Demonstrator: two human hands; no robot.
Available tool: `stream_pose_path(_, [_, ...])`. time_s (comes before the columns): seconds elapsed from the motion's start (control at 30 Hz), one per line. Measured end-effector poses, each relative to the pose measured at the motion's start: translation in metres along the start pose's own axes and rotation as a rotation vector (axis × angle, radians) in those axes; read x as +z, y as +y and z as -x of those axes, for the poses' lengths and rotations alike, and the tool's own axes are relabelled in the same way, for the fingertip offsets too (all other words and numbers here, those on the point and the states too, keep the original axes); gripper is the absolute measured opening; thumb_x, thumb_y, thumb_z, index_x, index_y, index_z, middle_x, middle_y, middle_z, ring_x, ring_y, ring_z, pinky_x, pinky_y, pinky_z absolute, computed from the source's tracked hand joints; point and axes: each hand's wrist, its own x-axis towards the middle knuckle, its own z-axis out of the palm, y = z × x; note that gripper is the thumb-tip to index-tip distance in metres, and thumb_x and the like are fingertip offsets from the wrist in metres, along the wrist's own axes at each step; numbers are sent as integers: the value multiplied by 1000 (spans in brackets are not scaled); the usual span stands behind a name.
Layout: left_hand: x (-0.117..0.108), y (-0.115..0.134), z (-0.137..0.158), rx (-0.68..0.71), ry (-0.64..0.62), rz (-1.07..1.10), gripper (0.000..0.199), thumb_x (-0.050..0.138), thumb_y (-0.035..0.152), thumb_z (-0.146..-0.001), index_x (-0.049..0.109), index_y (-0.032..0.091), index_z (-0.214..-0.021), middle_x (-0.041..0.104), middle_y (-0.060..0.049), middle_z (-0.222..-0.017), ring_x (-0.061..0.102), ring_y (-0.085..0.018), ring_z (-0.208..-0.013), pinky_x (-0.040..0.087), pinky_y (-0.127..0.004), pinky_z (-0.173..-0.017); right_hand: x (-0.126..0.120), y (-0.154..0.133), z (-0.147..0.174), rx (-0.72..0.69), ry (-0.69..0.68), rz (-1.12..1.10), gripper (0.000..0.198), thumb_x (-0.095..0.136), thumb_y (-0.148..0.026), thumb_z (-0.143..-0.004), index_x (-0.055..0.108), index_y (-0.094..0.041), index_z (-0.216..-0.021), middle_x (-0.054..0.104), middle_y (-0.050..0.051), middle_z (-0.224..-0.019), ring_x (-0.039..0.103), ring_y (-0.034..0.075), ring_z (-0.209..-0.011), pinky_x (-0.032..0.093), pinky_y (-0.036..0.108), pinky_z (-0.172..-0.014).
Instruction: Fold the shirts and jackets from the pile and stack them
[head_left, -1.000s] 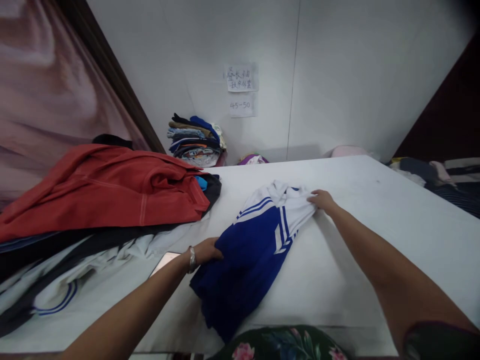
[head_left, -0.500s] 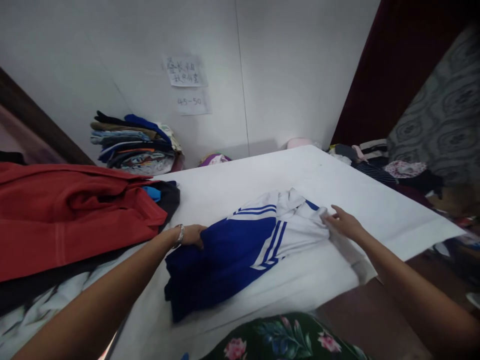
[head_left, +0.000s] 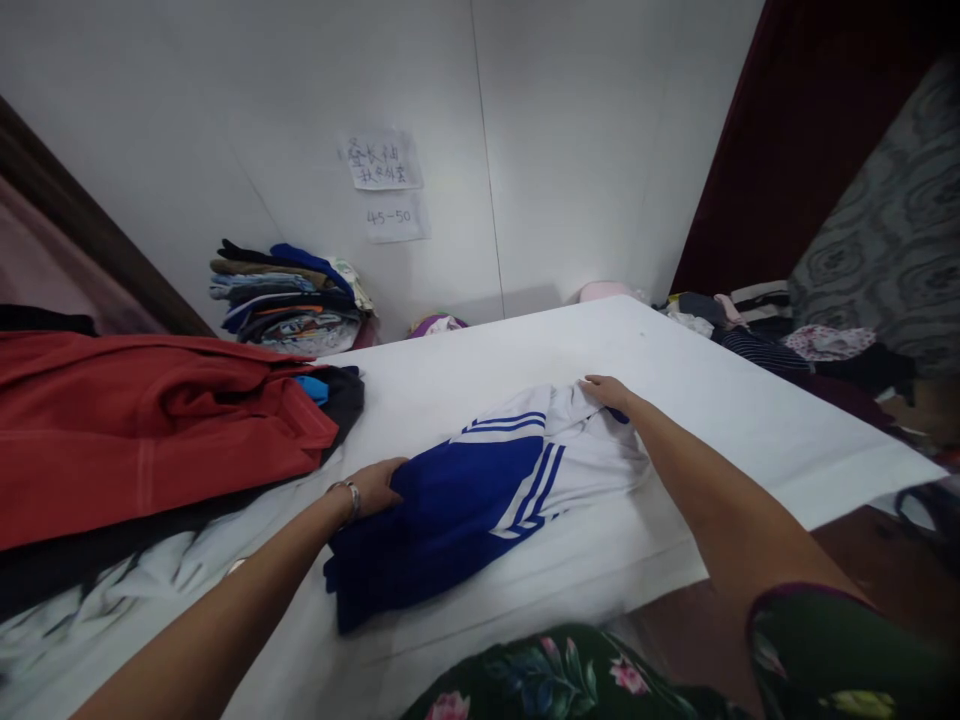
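A blue-and-white jacket (head_left: 465, 480) lies folded lengthwise on the white tabletop, its white collar end away to the right and its dark blue hem towards me on the left. White and blue stripes cross its middle. My left hand (head_left: 377, 487), with a bracelet at the wrist, grips the blue edge near the hem; its fingertips are partly hidden by the cloth. At the far end, my right hand (head_left: 609, 392) pinches the white fabric by the collar. My right forearm covers part of the white section.
A red garment (head_left: 150, 430) lies on dark and white clothes at the left. Behind it stands a stack of folded clothes (head_left: 289, 300) against the wall. More clothes (head_left: 810, 345) lie past the white table's (head_left: 750, 420) right edge. Two paper notes (head_left: 386, 185) hang on the wall.
My right hand has gone from the white cloth's right side to the collar, further left and away from me. My left hand stays at the blue edge. The jacket has barely shifted.
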Motion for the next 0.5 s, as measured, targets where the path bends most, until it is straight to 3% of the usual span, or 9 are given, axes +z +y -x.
stream_pose_path(0.13, [2, 3, 0, 18, 33, -61, 61, 61, 23, -58, 61, 23, -118, 68, -4, -113, 63, -25, -104, 46, -29, -91, 1, 2, 1, -24, -18, -38, 40, 56, -40, -83, 67, -17, -114, 71, 6, -108, 65, 18, -93, 47, 23, -78])
stream_pose_path(0.27, [3, 6, 1, 27, 33, -101, 61, 60, 23, -58, 61, 22, -119, 67, -5, -115, 62, -25, -106, 46, -29, -92, 0, 11, 5, 64, 81, 6, 30, 54, -33, -82, 70, -14, -99, 72, 7, -96, 65, 20, -87, 46, 24, -70])
stream_pose_path(0.4, [3, 6, 0, 21, 15, -115, 63, 60, 25, -60, 59, 22, -123, 65, -5, -120, 61, -25, -108, 46, -29, -93, 0, 17, 9, 98, 125, 45, 30, 59, -34, -78, 71, -16, -99, 72, 10, -97, 65, 24, -90, 47, 27, -74])
stream_pose_path(0.5, [0, 6, 2, -33, 54, -151, 72, 61, 26, -61, 52, 18, -132, 60, -8, -127, 58, -25, -113, 44, -29, -96, -2, 10, 14, 75, 164, 56, 42, 56, -34, -81, 63, -14, -118, 67, 14, -114, 61, 27, -105, 46, 33, -87])
